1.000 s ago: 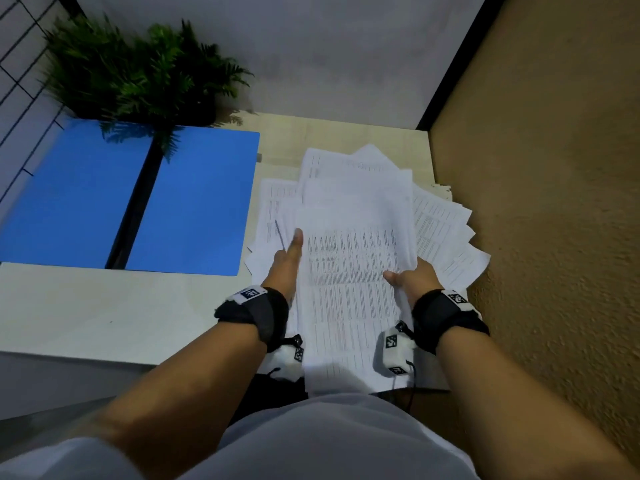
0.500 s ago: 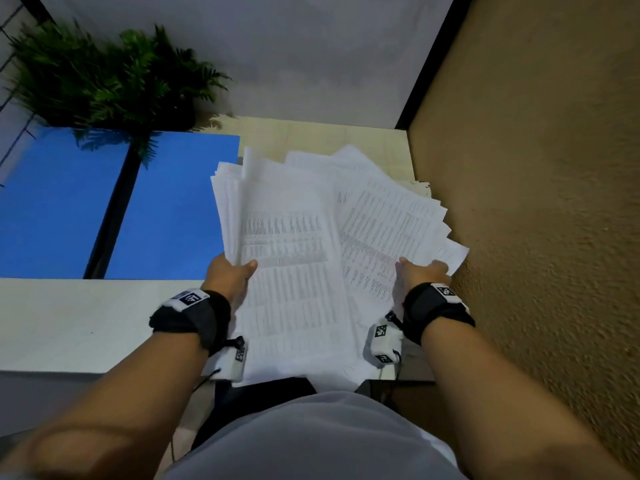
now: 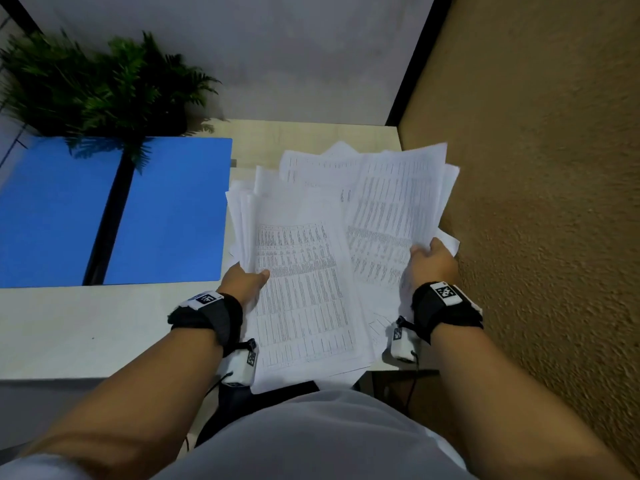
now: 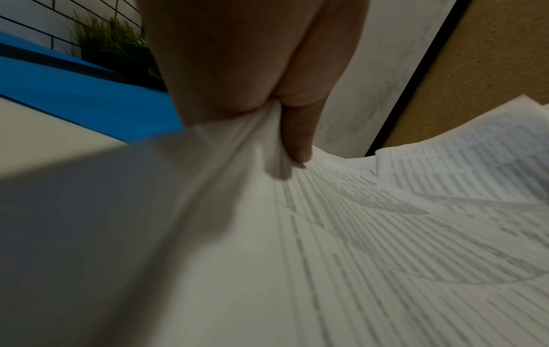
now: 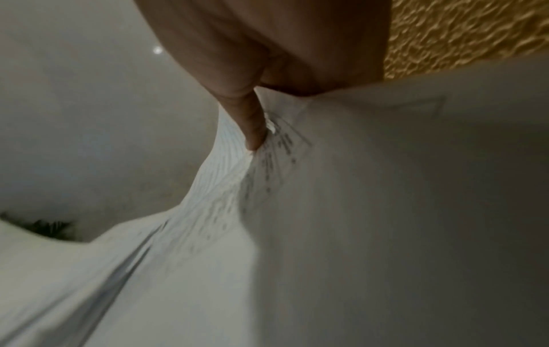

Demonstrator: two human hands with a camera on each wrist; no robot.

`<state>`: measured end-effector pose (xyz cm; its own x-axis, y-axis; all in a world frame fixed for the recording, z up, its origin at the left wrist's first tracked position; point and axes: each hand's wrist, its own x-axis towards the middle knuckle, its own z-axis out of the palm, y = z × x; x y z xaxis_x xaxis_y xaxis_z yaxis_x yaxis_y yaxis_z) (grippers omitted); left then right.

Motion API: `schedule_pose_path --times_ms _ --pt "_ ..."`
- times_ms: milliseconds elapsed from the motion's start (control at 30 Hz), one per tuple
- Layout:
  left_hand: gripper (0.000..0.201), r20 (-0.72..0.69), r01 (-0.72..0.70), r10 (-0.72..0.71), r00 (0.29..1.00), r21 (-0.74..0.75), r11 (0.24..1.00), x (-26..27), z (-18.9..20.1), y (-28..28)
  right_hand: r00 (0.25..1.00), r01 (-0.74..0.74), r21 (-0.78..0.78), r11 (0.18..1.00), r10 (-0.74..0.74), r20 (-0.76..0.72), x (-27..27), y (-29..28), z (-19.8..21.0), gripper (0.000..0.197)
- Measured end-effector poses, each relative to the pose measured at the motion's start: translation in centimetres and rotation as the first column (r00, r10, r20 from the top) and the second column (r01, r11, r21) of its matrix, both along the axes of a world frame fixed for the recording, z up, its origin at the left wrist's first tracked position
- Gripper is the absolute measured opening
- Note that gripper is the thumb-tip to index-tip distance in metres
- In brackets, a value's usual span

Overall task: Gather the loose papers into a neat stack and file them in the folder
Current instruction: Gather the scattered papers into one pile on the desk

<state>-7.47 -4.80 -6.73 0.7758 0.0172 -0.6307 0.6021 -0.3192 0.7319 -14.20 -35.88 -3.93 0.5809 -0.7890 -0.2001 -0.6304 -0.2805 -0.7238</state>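
Observation:
Loose white printed papers are fanned out, raised over the right half of the desk. My left hand grips the left bundle at its edge, thumb on top. My right hand grips the right bundle at its lower right edge, thumb pressed into the sheets. The fingers of both hands are hidden under the paper. The open blue folder lies flat at the back left of the desk, clear of both hands.
A green fern-like plant stands behind the folder and overhangs it. A rough tan wall runs close along the desk's right side. A grey wall is at the back. Pale desk top lies bare at the near left.
Both hands have lifted the papers off the desk and split them into two bundles. The right bundle has swung up and right, towards the tan wall; the left one stays in front of me.

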Motion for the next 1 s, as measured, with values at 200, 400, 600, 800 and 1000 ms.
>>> schedule_pose_path --times_ms 200,400,600,800,1000 --pt "0.051 -0.012 0.020 -0.019 1.000 0.063 0.998 -0.1 0.6 -0.3 0.989 0.052 -0.324 0.945 -0.004 0.148 -0.6 -1.1 5.7 0.008" --pt "0.070 -0.125 0.023 -0.017 0.992 0.040 0.999 0.1 1.2 -0.8 0.785 0.266 -0.429 0.863 0.064 0.616 -0.5 -1.3 14.5 0.024" --pt "0.065 -0.049 -0.044 0.042 0.998 -0.042 0.998 0.0 0.7 -0.7 0.856 -0.059 -0.017 0.998 0.060 0.513 2.1 2.3 11.3 0.023" --pt "0.076 -0.053 -0.012 0.016 0.998 0.075 0.997 0.2 0.9 -0.2 0.967 -0.245 0.230 0.942 0.255 -0.013 0.5 8.2 1.8 0.054" --pt "0.080 0.005 0.118 -0.119 0.993 0.063 0.991 -0.7 0.0 -0.4 0.820 -0.460 0.162 0.873 0.488 -0.299 1.3 9.7 -1.8 0.033"
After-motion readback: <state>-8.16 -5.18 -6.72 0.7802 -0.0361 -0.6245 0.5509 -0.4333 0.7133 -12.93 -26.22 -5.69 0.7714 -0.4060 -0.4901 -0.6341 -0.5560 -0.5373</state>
